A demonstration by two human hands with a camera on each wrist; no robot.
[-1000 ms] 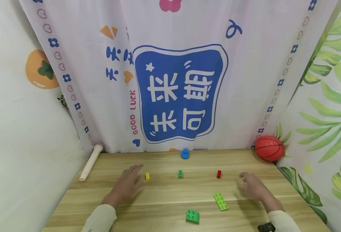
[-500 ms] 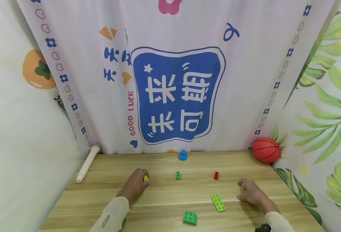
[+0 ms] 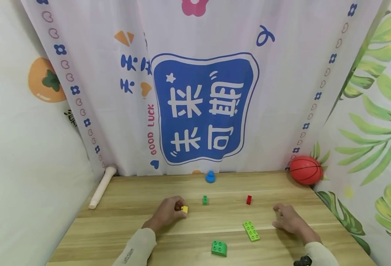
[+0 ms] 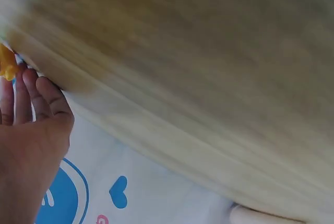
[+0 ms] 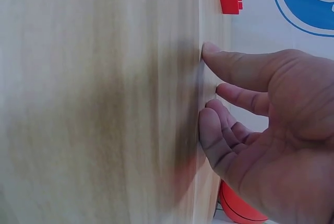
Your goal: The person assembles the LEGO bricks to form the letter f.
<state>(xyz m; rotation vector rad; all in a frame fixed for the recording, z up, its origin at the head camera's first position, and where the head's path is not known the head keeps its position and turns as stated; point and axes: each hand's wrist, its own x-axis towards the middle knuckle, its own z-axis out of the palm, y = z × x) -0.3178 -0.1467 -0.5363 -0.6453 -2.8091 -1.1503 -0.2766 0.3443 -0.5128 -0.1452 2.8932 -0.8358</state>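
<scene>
My left hand (image 3: 167,213) pinches a small yellow toy brick (image 3: 184,209) between thumb and fingertips, over the left middle of the table. In the left wrist view the yellow brick (image 4: 8,63) shows at the left edge, against the fingertips. My right hand (image 3: 289,219) holds nothing; its fingers are loosely bent, low over the wood at the right. Nearest to it are a lime-green long brick (image 3: 251,231) and a small red brick (image 3: 249,200), the latter also in the right wrist view. A small green brick (image 3: 205,200) stands right of the left hand.
A green curved brick (image 3: 219,248) lies near the front of the wooden table (image 3: 115,221). At the back edge stands a blue knob-shaped piece (image 3: 210,177). A pale stick (image 3: 102,187) lies at the left edge, and a red ball (image 3: 306,170) at the back right corner.
My left hand reached the yellow brick, took hold of it and carried it to the right. The right hand has lowered slightly and otherwise stays in place.
</scene>
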